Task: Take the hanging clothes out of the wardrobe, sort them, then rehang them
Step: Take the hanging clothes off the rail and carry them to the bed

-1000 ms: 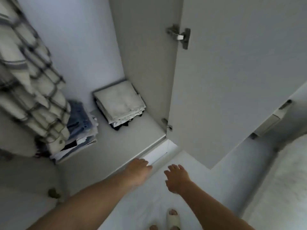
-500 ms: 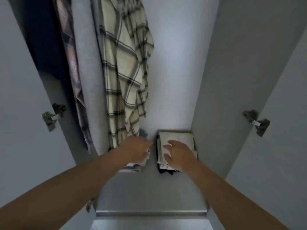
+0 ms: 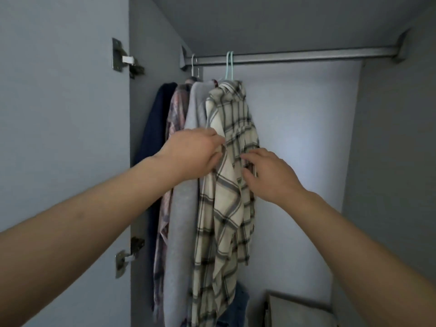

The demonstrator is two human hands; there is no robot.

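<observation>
Both hands have risen from the folded stacks to the hanging clothes. Left hand pinches the front edge of the cream plaid shirt; right hand, at its 3 o'clock, touches the cloth with loosely curled fingers, not gripping. Beyond, at 12 o'clock, the shirt's mint hanger hooks the rail; grey, pink plaid and navy garments hang at 9 o'clock.

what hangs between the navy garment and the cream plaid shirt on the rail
In the head view, two garments hang between the navy garment and the cream plaid shirt: a pinkish plaid shirt, then a grey garment right beside the cream one.
</observation>
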